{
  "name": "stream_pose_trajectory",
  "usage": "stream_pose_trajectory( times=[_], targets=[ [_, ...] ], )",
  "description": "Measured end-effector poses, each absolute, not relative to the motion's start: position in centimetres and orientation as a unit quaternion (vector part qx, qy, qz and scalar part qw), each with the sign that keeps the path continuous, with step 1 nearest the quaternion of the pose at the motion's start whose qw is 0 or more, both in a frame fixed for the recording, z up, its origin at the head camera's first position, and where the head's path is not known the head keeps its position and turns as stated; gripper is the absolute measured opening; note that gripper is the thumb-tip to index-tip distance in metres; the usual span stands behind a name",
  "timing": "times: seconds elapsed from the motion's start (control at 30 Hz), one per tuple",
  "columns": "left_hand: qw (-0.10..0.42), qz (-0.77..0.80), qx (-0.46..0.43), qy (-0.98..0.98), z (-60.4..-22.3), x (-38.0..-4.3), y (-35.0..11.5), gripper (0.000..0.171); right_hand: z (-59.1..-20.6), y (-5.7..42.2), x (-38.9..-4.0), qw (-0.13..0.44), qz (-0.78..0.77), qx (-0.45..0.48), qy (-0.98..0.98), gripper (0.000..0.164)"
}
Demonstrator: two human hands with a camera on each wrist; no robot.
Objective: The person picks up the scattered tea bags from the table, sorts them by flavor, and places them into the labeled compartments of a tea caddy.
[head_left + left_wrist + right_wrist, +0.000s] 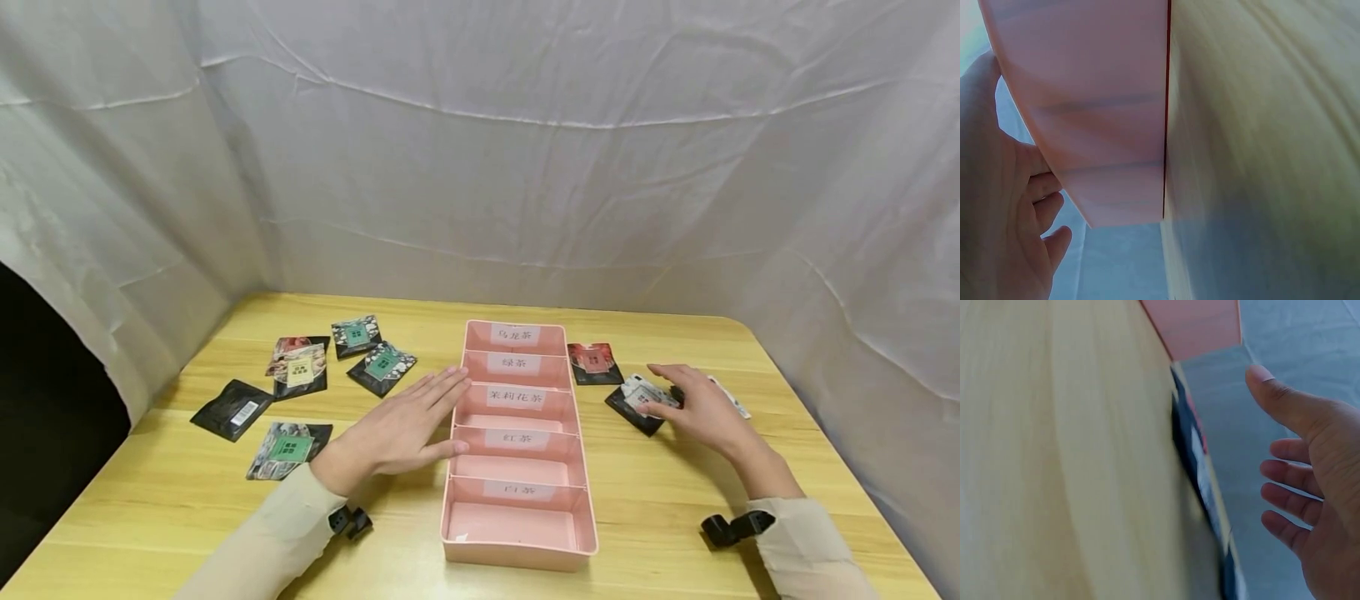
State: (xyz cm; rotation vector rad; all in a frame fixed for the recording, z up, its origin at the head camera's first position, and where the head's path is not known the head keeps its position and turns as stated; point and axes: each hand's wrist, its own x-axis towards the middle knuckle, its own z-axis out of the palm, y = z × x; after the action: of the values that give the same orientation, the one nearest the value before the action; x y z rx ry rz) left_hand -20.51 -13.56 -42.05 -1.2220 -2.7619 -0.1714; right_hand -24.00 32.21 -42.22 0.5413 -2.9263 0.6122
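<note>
A long pink divided box with several labelled compartments stands in the middle of the table. My left hand rests against its left rim, fingers extended; the left wrist view shows the fingertips touching the edge of the pink wall. To the right of the box, my right hand is held over several tea sachets, its fingers loosely bent. In the right wrist view nothing lies between thumb and fingers. Beneath it is a black-and-white sachet, and a red-labelled sachet lies nearer the box.
Left of the box lie two sachets with green labels and floral print, a yellow-labelled one overlapping a red one, a face-down black sachet and another green-labelled sachet. A pale curtain hangs behind the table.
</note>
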Motion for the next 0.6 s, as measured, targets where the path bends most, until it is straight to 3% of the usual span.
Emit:
stream_pose_trajectory(
  times=[0.6],
  targets=[
    [0.050, -0.061, -0.397, -0.914, -42.1, -20.4, -13.6, 0.085, -44.3, 33.8, -24.6, 0.032, 0.173, 0.165, -0.970, 0.085]
  ],
)
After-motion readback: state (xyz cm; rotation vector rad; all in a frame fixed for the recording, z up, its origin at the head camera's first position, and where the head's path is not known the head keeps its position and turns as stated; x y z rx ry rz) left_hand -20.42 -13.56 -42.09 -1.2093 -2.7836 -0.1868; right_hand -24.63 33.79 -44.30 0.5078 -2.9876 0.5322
